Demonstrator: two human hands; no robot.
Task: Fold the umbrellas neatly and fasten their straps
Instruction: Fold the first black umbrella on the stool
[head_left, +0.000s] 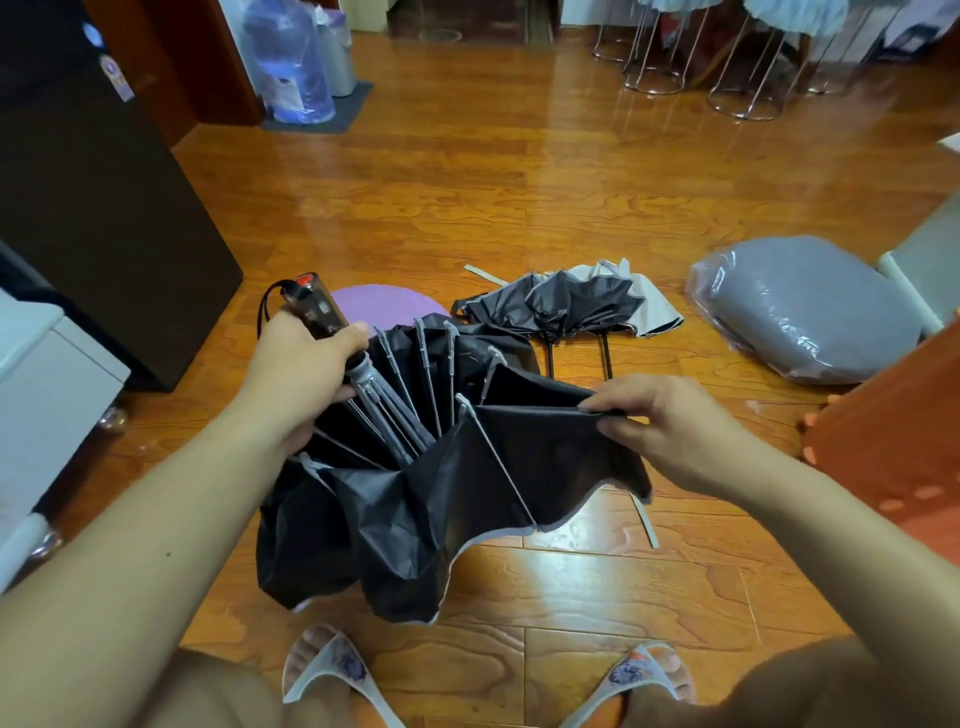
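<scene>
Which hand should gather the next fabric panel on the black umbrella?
Probably the right hand. It already pinches the edge of the black umbrella's canopy beside the spread ribs, so it can pull the next pleat. The left hand is wrapped around the handle, steadying the umbrella.

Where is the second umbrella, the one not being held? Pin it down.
In the head view the second umbrella lies unfolded on the wooden floor, beyond the right hand, between the purple disc and the plastic-wrapped grey cushion.
</scene>
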